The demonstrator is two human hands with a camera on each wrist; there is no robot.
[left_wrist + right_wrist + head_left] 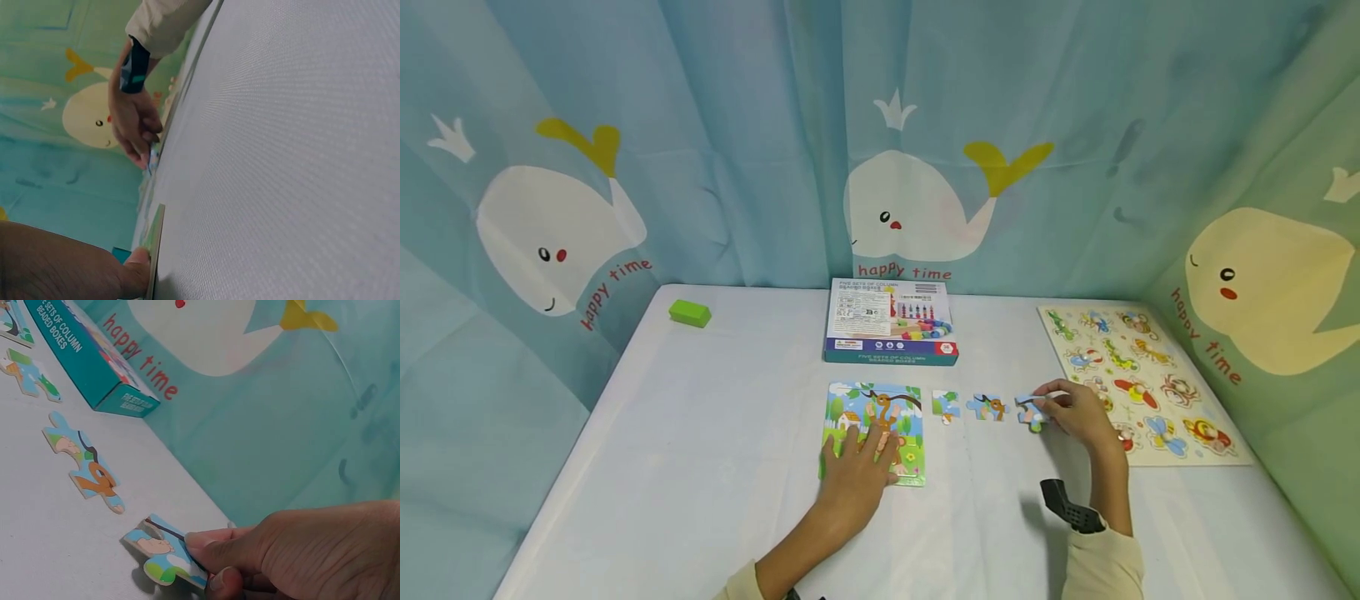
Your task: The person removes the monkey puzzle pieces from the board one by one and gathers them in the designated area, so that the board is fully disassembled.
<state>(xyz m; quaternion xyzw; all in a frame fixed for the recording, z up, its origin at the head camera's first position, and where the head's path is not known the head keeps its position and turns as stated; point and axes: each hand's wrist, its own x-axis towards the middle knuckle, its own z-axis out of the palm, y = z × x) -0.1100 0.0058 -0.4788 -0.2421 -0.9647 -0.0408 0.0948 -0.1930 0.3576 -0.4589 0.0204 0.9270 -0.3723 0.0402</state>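
My left hand (853, 487) rests on a square jigsaw puzzle (912, 425) with a monkey picture, fingers spread over its lower part. In the left wrist view its thumb (139, 265) lies on the puzzle's edge. The right hand (1082, 415) pinches a jigsaw piece (165, 550) between thumb and fingers, tilted over the table with a shadow beneath. Between the hands, two loose pieces lie in a row: one with green and a house part (946, 405), another with a brown monkey part (989, 407).
A boxed bead set (891, 325) lies behind the puzzle. A pegged insect board (1138, 375) is at the right, close to the right forearm. One green block (689, 313) sits at the far left corner. Whale-printed curtains (760, 167) surround the white table (700, 433).
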